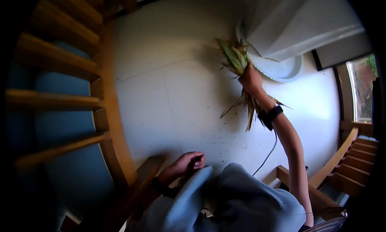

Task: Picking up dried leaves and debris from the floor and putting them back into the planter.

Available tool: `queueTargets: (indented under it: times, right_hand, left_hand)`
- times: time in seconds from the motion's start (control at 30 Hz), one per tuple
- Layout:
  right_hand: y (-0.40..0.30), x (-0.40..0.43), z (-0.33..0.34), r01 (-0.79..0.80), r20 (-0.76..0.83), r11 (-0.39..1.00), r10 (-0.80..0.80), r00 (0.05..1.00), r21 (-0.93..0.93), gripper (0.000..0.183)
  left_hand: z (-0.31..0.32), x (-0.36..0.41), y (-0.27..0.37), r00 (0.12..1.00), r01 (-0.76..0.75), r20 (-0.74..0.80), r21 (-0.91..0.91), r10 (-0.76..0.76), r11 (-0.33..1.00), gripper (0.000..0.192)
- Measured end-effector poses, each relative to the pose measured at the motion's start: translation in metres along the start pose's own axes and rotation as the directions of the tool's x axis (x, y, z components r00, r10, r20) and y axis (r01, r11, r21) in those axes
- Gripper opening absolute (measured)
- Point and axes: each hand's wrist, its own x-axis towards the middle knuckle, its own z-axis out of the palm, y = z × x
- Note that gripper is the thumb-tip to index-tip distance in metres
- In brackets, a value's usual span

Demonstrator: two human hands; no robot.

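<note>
My right hand [251, 78] reaches forward and grips a leafy plant bundle [236, 55]. Green leaves stick out beyond the fist, and dry brown leaves [251, 111] trail back under the wrist. Just past the hand lies a pale dish with a scalloped rim [289, 79], partly covered by a large white smooth-sided object [289, 27]. My left hand [190, 162] rests close to my body beside the grey-blue cloth [193, 199], its fingers curled in. Nothing shows in it, though the palm is partly hidden.
Dark crumbs [223, 144] are scattered over the pale flat surface [150, 111]. Wooden slats [57, 99] with blue panels between them line the left side. A slatted wooden piece [349, 171] stands at lower right. From the right wristband [270, 117] runs a thin black cable [268, 156].
</note>
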Motion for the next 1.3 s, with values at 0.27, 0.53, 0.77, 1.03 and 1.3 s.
queueTargets:
  times: [0.27, 0.53, 0.77, 1.03, 1.3]
  right_hand:
    - [-0.093, 0.121, 0.044, 0.042, -0.085, 0.995, -0.05, 0.995, -0.089, 0.034]
    - [-0.241, 0.065, 0.128, 0.732, 0.225, 0.618, -0.699, 0.679, -0.287, 0.036]
    - [-0.25, -0.055, 0.107, 0.958, 0.375, 0.024, -0.917, 0.134, -0.286, 0.035]
    - [-0.06, -0.08, 0.105, 0.929, 0.492, -0.293, -0.858, -0.15, -0.228, 0.039]
    - [0.04, -0.08, 0.051, 0.971, 0.354, -0.011, -0.932, 0.075, -0.237, 0.037]
  left_hand:
    - [-0.019, -0.06, -0.037, 0.992, 0.124, 0.019, -0.189, -0.122, 0.974, 0.024]
    - [0.024, -0.108, -0.042, 0.867, -0.099, -0.497, -0.251, -0.04, 0.963, 0.021]
    - [0.039, -0.122, -0.054, 0.822, -0.204, -0.562, -0.145, 0.089, 0.968, 0.024]
    - [0.037, -0.12, -0.074, 0.869, -0.343, -0.402, -0.069, 0.289, 0.937, 0.027]
    - [0.035, -0.134, -0.091, 0.801, -0.438, -0.442, 0.024, 0.402, 0.899, 0.025]
